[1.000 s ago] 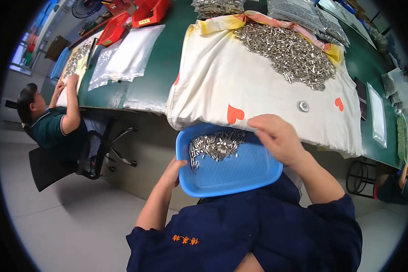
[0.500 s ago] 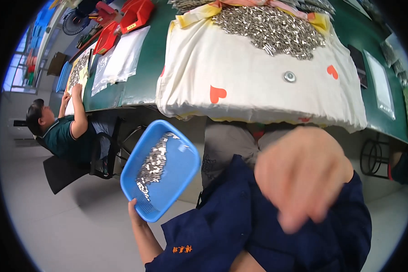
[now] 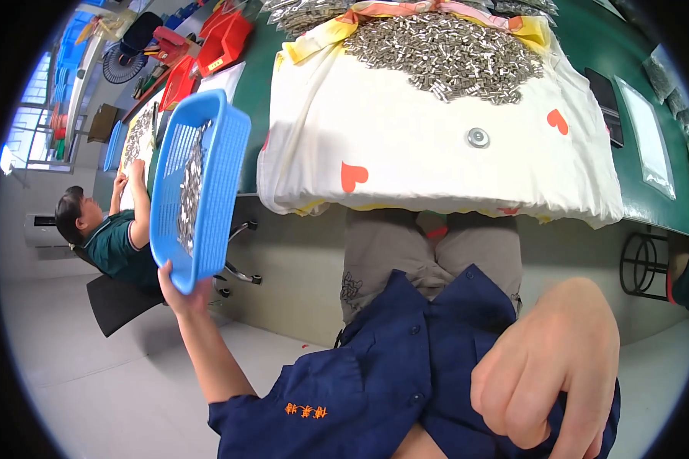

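A: In the head view, the left hand (image 3: 182,289) had its grip closed on the lower corner of the blue basket (image 3: 207,183), tipped steeply; its small metal parts (image 3: 190,191) looked heavy and loose.

B: The right hand (image 3: 551,363) hung empty, grip half curled. The bench (image 3: 651,206) edge and cloth (image 3: 406,168) lay just beyond the basket; a seated person (image 3: 107,237) worked farther left.

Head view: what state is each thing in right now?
Blue basket: lifted, tilted steeply, metal pieces inside.
Left hand: gripping the basket's lower edge.
Right hand: empty, fingers curled.
White cloth: spread over table edge, bearing heaped metal pieces.
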`<state>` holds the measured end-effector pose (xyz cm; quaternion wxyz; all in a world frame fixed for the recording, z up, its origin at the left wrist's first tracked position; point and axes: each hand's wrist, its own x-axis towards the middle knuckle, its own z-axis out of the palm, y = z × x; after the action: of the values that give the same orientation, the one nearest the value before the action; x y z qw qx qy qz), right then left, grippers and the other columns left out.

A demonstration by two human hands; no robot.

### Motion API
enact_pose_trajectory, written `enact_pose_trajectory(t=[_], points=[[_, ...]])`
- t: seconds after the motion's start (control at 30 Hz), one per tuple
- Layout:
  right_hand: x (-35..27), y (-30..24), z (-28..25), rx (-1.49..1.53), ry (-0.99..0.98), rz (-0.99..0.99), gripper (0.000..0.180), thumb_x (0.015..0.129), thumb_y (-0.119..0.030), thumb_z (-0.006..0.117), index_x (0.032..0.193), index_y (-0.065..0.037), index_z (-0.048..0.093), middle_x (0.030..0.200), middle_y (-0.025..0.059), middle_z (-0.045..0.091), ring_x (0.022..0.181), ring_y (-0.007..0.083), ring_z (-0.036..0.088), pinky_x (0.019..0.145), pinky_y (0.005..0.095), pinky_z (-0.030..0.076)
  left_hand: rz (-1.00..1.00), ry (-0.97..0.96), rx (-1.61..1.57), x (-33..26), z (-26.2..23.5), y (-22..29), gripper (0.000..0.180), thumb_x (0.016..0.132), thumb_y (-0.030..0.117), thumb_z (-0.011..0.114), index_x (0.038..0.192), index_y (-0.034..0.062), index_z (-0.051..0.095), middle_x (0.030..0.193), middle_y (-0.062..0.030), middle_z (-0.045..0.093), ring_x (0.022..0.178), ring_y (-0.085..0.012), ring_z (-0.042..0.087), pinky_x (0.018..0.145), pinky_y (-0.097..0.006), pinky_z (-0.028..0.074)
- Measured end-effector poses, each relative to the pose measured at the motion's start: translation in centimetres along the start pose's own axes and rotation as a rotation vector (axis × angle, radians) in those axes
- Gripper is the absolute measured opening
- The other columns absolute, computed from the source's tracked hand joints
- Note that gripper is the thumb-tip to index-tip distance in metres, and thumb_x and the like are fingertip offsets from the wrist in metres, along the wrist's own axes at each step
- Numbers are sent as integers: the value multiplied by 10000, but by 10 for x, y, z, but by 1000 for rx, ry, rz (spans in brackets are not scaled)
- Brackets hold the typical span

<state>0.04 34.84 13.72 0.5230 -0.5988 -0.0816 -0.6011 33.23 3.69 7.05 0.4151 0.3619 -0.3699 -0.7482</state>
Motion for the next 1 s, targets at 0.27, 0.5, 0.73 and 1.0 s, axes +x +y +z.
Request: enact_pose_trajectory(t=[0.27, 0.5, 0.73, 1.0], points=[[-19, -19, -21, -80, 53, 23, 199, 789, -255, 653, 863, -73, 681, 698, 1, 497, 608, 150, 511, 515, 270, 356, -20, 157, 56, 97, 90, -44, 638, 742, 316, 477, 1303, 69, 300, 1297, -141, 360, 1181, -331, 362, 974, -516, 297], [-32, -19, -43, -85, 80, 3, 233, 775, -232, 667, 893, -31, 663, 737, 32, 523, 629, 176, 513, 534, 286, 371, -23, 286, 82, 127, 115, -68, 592, 763, 321, 479, 1265, 46, 330, 1248, -154, 379, 1148, -332, 389, 981, -505, 298], [-36, -16, -54, -26, 88, 6, 249, 773, -231, 670, 916, -28, 657, 774, 57, 534, 644, 196, 510, 554, 294, 379, -162, 199, 218, 115, 102, -51, 495, 877, 309, 426, 1278, 42, 314, 1302, -143, 354, 1207, -328, 355, 976, -518, 285], [-70, -35, -72, -807, 495, 474, 229, 741, -60, 634, 960, 7, 624, 803, 146, 591, 736, 271, 550, 652, 328, 441, 784, -143, 884, 48, 126, -73, 443, 841, 3, 402, 1282, 10, 357, 1305, -122, 385, 1184, -229, 406, 944, -360, 341]])
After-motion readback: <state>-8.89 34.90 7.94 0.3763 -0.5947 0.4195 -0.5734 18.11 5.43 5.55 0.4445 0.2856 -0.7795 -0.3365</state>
